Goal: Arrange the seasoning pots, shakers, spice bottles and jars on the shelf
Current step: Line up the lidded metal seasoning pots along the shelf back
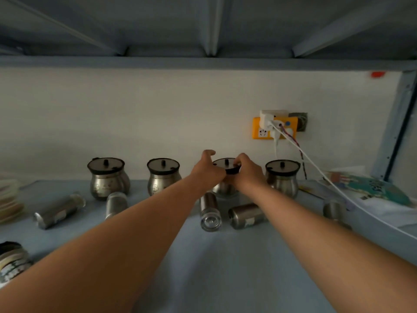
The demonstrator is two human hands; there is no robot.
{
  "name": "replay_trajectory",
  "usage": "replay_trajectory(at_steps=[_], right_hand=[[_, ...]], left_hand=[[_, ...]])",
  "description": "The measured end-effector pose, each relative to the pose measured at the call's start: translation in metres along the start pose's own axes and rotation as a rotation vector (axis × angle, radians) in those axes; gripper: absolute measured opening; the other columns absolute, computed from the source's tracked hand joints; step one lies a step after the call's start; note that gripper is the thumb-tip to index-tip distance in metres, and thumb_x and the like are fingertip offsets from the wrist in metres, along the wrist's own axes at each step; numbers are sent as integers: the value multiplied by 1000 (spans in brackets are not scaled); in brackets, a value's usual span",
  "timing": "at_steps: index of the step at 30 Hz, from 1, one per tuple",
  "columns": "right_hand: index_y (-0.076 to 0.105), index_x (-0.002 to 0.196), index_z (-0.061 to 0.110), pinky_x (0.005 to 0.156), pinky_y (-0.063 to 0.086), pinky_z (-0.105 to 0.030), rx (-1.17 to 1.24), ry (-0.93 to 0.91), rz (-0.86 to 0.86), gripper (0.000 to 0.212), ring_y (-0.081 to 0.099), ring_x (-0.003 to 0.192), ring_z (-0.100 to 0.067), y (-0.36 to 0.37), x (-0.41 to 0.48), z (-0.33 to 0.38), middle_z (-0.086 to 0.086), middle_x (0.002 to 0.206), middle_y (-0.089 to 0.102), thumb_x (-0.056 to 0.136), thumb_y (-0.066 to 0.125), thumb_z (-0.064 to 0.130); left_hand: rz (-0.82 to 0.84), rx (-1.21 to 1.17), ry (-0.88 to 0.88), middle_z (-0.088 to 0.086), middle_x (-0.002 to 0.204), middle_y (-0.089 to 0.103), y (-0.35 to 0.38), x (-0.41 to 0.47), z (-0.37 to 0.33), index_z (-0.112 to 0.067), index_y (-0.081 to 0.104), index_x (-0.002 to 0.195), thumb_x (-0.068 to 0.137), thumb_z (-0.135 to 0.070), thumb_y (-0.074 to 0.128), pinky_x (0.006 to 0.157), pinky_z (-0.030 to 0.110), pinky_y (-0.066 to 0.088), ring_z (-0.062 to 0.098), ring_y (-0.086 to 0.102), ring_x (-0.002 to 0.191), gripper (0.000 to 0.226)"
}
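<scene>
left hand (208, 171): fingers curled round the left side of the 3rd seasoning pot (223, 188) at its black lid rim; grasping it
right hand (247, 175): fingers clamped on the right side of the same lid rim; grasping it too
3rd seasoning pot: steel, round-bellied, upright on the shelf (214, 267), close to the white wall; 3rd from the left in a row of 4
other pots: 1st pot (108, 179) and 2nd pot (163, 177) to its left, 4th pot (282, 179) to its right; all upright, lids on, apart from each other
shakers: long shaker (59, 210) on its side at far left; short shaker (116, 204) just in front of the 1st pot; clear-ended shaker (210, 211) lying just in front of the held pot; labelled shaker (246, 216) on its side beside it; blurred shaker (334, 210) at right
wall: yellow socket (274, 129) with white plugs; white cable (327, 179) slanting down to the right
left edge: stack of plates (9, 199)
</scene>
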State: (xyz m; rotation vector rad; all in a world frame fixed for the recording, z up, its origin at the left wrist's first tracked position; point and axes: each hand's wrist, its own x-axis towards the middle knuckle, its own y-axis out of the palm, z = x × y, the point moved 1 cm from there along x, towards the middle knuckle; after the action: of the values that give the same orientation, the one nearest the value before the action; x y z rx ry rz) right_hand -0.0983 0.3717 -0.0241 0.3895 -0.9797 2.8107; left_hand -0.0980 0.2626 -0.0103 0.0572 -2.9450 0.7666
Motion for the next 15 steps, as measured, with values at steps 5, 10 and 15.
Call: replay_trajectory(at_steps=[5, 10, 15], right_hand=[[38, 94, 12, 50, 30, -22, 52, 6, -30, 39, 42, 64, -5, 10, 1, -3, 6, 74, 46, 78, 70, 28], [48, 110, 14, 57, 35, -23, 150, -10, -66, 36, 50, 75, -12, 9, -4, 7, 6, 86, 52, 82, 67, 27], [45, 123, 22, 73, 35, -23, 204, -85, -163, 54, 51, 89, -15, -6, -16, 24, 6, 99, 53, 77, 73, 27]], left_hand=[[36, -106, -9, 13, 94, 56, -5, -6, 6, -23, 28, 139, 82, 4, 44, 62, 22, 41, 17, 52, 76, 65], [35, -171, 41, 8, 80, 55, -14, -11, 3, -27, 28, 140, 83, 7, 43, 57, 19, 38, 13, 48, 65, 67], [50, -266, 124, -6, 85, 58, -27, -29, -12, -28, 30, 139, 86, 8, 44, 60, 11, 43, 4, 55, 74, 65]])
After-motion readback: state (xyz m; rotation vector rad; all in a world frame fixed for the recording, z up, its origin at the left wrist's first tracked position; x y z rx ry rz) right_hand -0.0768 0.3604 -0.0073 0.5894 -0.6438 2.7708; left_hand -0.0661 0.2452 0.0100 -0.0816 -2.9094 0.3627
